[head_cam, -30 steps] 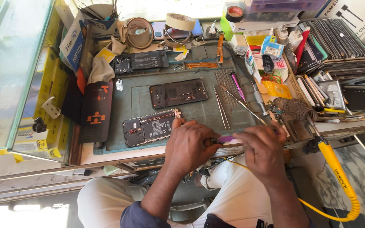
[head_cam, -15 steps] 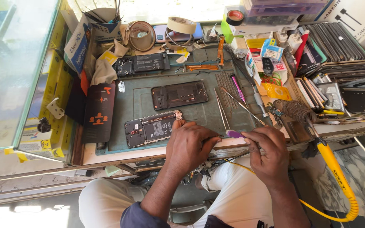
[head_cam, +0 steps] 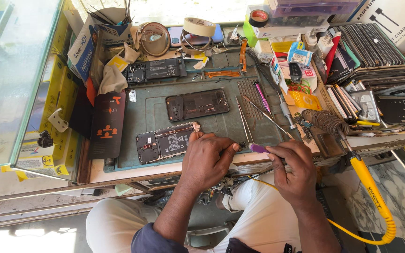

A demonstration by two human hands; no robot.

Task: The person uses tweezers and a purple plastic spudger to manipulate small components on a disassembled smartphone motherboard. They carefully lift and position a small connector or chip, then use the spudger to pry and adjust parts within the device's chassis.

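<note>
Pinching a slim purple-handled screwdriver (head_cam: pixel 258 148), my right hand (head_cam: pixel 292 164) curls shut around it at the near edge of the grey-green rubber mat (head_cam: pixel 221 124). My left hand (head_cam: pixel 207 159) rests half-closed, holding nothing, fingertips touching the opened phone (head_cam: pixel 165 143), its flat board exposed.

A dark phone frame (head_cam: pixel 197 104) lies flat in the middle of the green work mat (head_cam: pixel 151 108) on the bench. Behind it, at the mat's far edge, rests a black circuit assembly (head_cam: pixel 155 70). Left of the frame lies a dark case with orange figures (head_cam: pixel 107 123). Right of it lie thin tweezers (head_cam: pixel 244 122) and a pink-handled driver (head_cam: pixel 262 94). A roll of masking tape (head_cam: pixel 199 26) stands farther back, and stacked phone screens (head_cam: pixel 371 49) fill the far right.
</note>
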